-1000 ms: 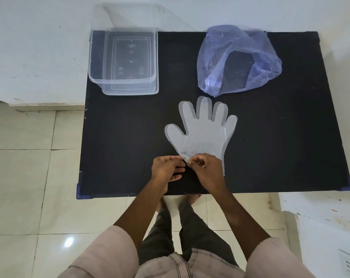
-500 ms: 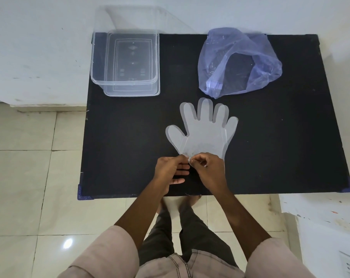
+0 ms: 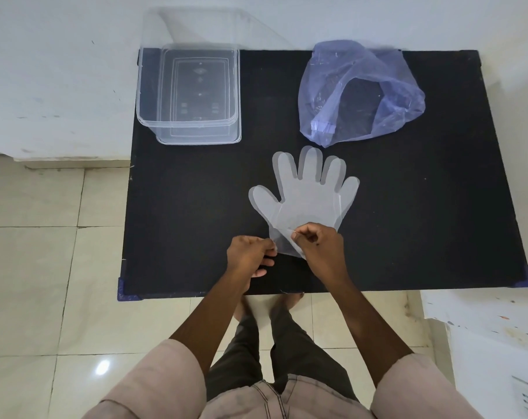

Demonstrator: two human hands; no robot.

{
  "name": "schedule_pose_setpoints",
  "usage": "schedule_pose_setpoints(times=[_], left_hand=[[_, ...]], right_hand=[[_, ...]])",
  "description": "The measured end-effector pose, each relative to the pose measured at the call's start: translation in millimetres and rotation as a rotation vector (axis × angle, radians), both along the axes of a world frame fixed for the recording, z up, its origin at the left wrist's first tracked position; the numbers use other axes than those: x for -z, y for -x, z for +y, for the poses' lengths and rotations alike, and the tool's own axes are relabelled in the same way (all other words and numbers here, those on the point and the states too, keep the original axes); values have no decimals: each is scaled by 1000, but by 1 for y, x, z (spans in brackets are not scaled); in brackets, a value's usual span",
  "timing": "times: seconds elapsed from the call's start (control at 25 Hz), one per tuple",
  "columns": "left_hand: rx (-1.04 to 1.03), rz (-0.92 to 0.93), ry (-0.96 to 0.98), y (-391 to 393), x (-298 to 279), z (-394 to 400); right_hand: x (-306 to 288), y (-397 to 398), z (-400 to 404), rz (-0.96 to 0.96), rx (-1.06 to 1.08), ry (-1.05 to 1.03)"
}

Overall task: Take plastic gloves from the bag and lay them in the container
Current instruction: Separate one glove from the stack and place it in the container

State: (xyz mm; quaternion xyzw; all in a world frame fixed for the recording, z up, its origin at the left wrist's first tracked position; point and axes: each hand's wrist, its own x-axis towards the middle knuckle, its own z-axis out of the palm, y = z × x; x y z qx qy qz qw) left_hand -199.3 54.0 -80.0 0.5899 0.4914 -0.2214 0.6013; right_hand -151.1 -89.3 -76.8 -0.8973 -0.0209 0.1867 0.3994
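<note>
- The container [image 3: 189,95], clear and lidless, is sitting at the far left corner of the desk [image 3: 438,237], with nothing visible inside it; it is lying well away from both hands, up and to the left of them.
- The left hand [image 3: 249,255] is hovering over the near edge of the desk, its fingers curled in and its thumb and forefinger closed tight on one thin layer at the left side of the glove's cuff.
- The plastic glove [image 3: 306,196] is lying flat near the middle of the desk, its long axis running from the near edge toward the far edge, fingers pointing away from the person and thumb sticking out to the left. Two outlines seem to be showing slightly offset, so it is probably more than one glove stacked; that is a judgement from the doubled edges.
- The right hand [image 3: 318,244] is resting over the cuff just beside the left hand, fingers also bent into a narrow pinch on a film layer, which is lifting off the desk between the two hands.
- The bag [image 3: 359,92], bluish and crumpled, is sitting at the far edge right of centre, its mouth gaping toward the glove.
- The left hand is the nearer one to the container, so carrying a separated glove there would mean a reach away and leftward across the desk.
</note>
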Motion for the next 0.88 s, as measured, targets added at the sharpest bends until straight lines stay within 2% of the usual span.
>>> schedule_pose_setpoints(times=[0.16, 0.36, 0.44, 0.52, 0.64, 0.72, 0.8, 0.88], left_hand=[[186, -14, -205, 3, 5, 8], [324, -8, -286, 7, 7, 17], [437, -25, -376, 7, 1, 17], [516, -138, -586, 6, -12, 15], [692, -548, -817, 3, -27, 3], [980, -645, -808, 4, -27, -10], [1198, -562, -751, 11, -19, -23], [1273, -473, -735, 19, -7, -29]], right_hand=[[-13, -16, -4, -49, 14, -14], [-29, -45, -10, -115, 22, 14], [-35, -53, -12, -149, 11, 31], [-40, -57, -12, -157, -10, 20], [-41, -58, -9, -167, -44, 23], [-40, -56, -8, -162, -60, 40], [-37, -53, -7, -153, -85, 70], [-34, -50, -7, -117, -94, 84]])
